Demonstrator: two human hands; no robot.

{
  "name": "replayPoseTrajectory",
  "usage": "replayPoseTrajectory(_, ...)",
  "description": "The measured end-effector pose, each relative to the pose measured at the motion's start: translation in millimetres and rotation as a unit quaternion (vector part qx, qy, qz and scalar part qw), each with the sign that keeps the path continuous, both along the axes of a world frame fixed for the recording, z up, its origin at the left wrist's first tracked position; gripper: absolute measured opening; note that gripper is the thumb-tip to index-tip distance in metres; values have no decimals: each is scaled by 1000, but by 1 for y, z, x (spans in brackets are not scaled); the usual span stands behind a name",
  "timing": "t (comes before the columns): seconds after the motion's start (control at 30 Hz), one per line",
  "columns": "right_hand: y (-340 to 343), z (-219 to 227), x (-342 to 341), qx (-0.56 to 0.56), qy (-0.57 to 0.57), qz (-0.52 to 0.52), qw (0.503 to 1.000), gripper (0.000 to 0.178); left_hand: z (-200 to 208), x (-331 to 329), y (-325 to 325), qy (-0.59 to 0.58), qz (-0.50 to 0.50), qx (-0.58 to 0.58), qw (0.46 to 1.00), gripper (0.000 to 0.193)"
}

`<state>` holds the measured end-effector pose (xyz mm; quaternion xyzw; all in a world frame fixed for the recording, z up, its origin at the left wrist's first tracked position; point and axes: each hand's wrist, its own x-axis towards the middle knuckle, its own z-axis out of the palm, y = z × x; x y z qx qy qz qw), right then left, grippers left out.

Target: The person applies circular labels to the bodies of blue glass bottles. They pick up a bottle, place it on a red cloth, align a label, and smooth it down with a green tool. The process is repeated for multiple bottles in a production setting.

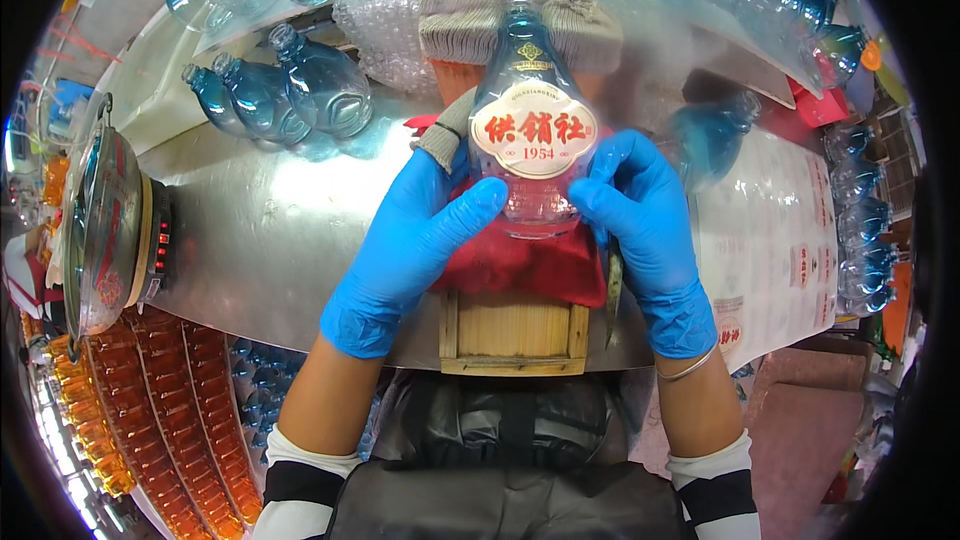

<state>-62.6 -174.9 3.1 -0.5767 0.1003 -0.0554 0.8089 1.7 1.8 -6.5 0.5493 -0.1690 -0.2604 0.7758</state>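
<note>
A glass bottle (523, 205), blue at the neck and clear to pinkish lower down, leans neck-away over a red cloth (520, 265) on a wooden block (513, 330). A pale, scalloped label (535, 118) with red characters covers its front. My left hand (410, 215), in a blue glove, grips the bottle's left side, thumb near the base and the other fingers partly hidden behind it. Grey knit fabric (450, 130) covers some of those fingers. My right hand (640, 210), also blue-gloved, has its fingers bent against the label's right edge and the bottle's lower right side.
Folded grey cloths (520, 30) lie beyond the bottle, beside bubble wrap (385, 35). Blue bottles (325, 80) stand far left, another (712, 135) lies to the right. A sheet of labels (765, 240) covers the table's right side. At left is a round scale (110, 230); amber bottles (150, 420) fill racks below.
</note>
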Motion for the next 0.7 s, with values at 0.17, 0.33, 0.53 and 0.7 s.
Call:
replayPoseTrajectory(0.17,-3,-3,1,4,-7,4,1000,23,0,2,0,-20,-14,-6,1000,73)
replayPoseTrajectory(0.33,-6,-7,2,-8,-7,15,1000,20,-4,2,1,-37,-19,-18,999,73)
replayPoseTrajectory(0.53,-6,-9,0,-14,5,17,1000,20,-1,3,2,-37,-24,-14,999,73)
replayPoseTrajectory(0.7,-3,-10,0,-16,-12,7,1000,19,-1,4,3,-42,-25,-3,999,73)
